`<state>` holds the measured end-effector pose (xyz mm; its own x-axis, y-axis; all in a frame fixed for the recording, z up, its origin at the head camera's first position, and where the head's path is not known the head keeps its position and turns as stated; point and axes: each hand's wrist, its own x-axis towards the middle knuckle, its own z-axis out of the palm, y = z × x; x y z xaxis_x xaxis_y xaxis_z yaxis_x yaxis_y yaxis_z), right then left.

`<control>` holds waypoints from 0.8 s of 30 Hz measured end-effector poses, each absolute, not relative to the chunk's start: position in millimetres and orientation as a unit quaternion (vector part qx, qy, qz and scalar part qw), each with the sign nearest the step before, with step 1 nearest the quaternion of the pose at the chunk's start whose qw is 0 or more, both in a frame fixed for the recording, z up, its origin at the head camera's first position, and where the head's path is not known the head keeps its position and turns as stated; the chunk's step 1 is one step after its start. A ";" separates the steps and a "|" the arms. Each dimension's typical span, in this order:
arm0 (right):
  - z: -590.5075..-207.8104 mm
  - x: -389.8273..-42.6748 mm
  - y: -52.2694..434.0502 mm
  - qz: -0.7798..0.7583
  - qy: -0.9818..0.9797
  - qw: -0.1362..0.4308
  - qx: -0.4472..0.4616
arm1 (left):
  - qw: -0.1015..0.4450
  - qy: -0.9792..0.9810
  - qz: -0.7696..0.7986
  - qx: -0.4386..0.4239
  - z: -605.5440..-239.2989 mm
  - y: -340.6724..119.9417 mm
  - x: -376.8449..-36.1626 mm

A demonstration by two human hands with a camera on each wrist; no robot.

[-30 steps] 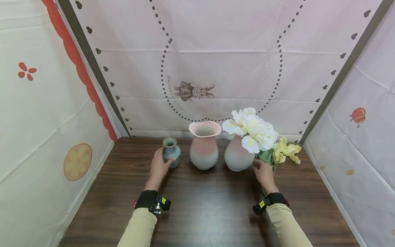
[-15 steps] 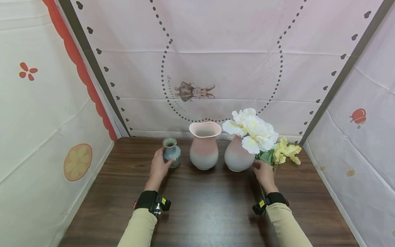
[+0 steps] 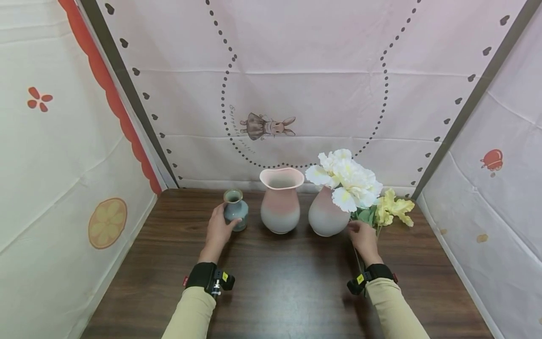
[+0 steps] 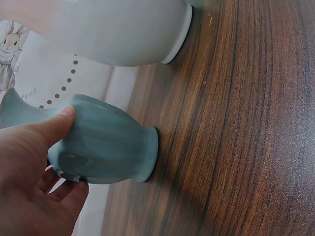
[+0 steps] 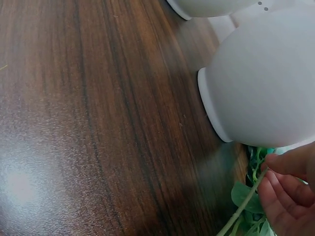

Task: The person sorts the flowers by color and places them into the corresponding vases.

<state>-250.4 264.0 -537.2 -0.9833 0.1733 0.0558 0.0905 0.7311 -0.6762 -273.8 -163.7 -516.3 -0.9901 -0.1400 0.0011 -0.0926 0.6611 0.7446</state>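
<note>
My left hand [image 3: 217,230] grips a small blue-green ceramic vase [image 3: 235,212], which stands upright on the wooden table. In the left wrist view the thumb lies across the vase's shoulder, with the other fingers curled round its far side. My right hand [image 3: 363,241] pinches a thin green flower stem [image 5: 241,209] between thumb and fingers, low beside the right pink-and-white vase [image 3: 327,217]. Large white flowers [image 3: 349,181] cover that vase's mouth. Which bloom the pinched stem belongs to, I cannot tell. Green leaves [image 5: 251,204] lie around the right fingers.
A second pink-and-white vase [image 3: 280,207] with a wavy rim stands upright between the hands. A yellow flower [image 3: 394,208] lies right of the white ones. Printed cloth walls [image 3: 305,103] enclose the wooden table [image 3: 292,292] at the back and both sides.
The stem below my right hand has swung slightly to the left, so more of it shows beside the wrist. Both hands and the vases hold their places.
</note>
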 end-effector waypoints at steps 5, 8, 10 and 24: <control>-534.2 -250.5 266.4 0.371 -0.924 0.052 -0.078 | 0.029 -0.910 -0.409 0.061 -516.9 -163.0 -273.8; -532.3 -248.7 267.4 0.384 -0.918 0.051 -0.082 | 0.029 -0.911 -0.407 0.062 -517.3 -163.3 -273.9; -530.0 -246.5 267.9 0.395 -0.913 0.048 -0.085 | 0.028 -0.911 -0.407 0.062 -517.4 -163.6 -274.0; -493.4 -234.3 274.8 0.441 -0.892 0.046 -0.088 | 0.029 -0.912 -0.406 0.059 -519.2 -164.3 -275.5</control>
